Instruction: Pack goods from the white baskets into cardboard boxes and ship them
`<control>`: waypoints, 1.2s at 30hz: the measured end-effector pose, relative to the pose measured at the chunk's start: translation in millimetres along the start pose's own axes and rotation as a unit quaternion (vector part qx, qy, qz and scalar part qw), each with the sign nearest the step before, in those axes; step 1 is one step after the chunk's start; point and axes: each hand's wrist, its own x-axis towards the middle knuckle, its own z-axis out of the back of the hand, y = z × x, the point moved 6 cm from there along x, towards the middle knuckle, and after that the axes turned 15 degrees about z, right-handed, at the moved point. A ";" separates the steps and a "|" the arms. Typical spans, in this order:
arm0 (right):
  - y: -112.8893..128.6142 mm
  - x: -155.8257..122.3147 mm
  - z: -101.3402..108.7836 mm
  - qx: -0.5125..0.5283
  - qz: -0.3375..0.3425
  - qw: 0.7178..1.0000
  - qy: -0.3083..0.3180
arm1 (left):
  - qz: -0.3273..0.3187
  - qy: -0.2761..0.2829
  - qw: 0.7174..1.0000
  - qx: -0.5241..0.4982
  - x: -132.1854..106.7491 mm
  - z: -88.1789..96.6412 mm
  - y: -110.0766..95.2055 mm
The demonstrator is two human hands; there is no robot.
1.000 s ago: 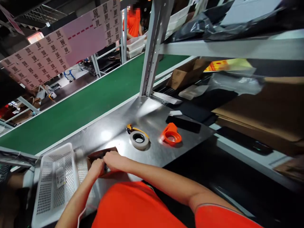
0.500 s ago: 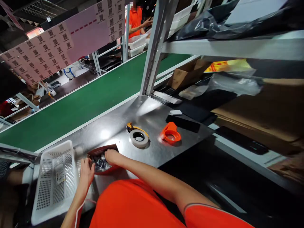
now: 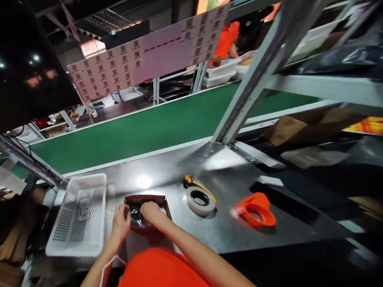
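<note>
head view: left fingers (image 3: 127,209) at left edge of box (image 3: 142,229), right fingers (image 3: 144,209) inside, grips unclear; bare surface (image 3: 178,217) reaches tape roll (image 3: 192,202).

No wording, brand or number is legible. The pink board (image 3: 161,59) above the green conveyor (image 3: 149,131) bears two blocks of square, QR-type codes, one across its left part and one at its right end; the captions beneath the codes are too small to read. Between the blocks runs a slanting row of red marks (image 3: 163,44), indistinct. The white label (image 3: 84,209) inside the white basket (image 3: 74,253) carries fine, unreadable print. The yellow-and-red printed item (image 3: 366,125), far right, is blurred.
</note>
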 end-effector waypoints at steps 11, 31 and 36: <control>-24.9 -125.7 -15.6 0.097 -0.121 0.977 -0.144 | -0.155 0.051 0.985 0.058 -20.2 1.9 -20.8; -25.3 -84.2 -49.3 0.012 0.073 0.984 -0.164 | -0.310 -0.102 0.923 0.205 24.7 -36.9 -29.2; -23.9 -92.6 -49.0 -0.009 0.114 0.978 -0.176 | -0.323 -0.038 0.927 0.185 7.1 -46.2 -7.5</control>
